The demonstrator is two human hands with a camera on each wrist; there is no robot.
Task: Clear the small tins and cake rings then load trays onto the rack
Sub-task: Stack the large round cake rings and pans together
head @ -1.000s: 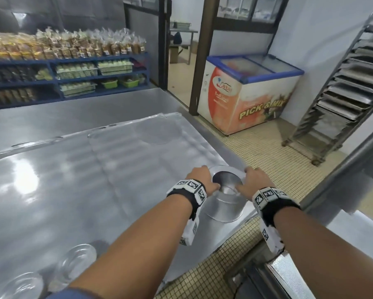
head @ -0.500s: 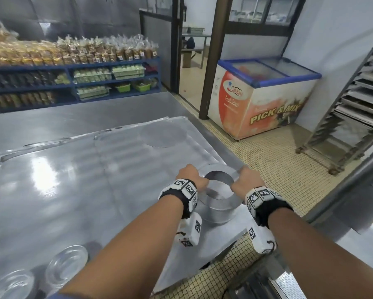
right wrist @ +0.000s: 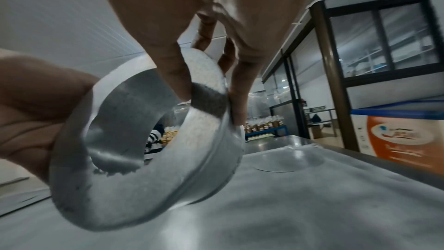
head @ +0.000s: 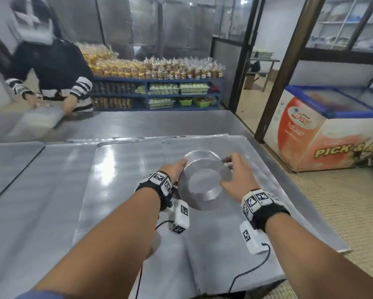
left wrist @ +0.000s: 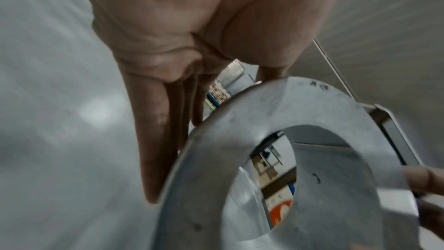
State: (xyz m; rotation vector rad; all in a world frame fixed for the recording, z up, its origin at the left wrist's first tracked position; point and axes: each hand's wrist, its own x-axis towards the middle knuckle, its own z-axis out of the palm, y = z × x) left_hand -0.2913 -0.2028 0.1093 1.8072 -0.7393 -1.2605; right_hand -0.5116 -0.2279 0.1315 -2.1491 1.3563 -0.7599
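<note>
Currently, both hands hold the cake ring (head: 205, 182) tilted above the desk (head: 52, 212). Left hand (head: 173, 169) presses straight fingers against its left wall; right hand (head: 237, 178) pinches its right wall, thumb inside. Beyond the grip stands a freezer (head: 323, 130).

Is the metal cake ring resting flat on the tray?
No, both the left hand and right hand hold the cake ring tilted above the tray.
</note>
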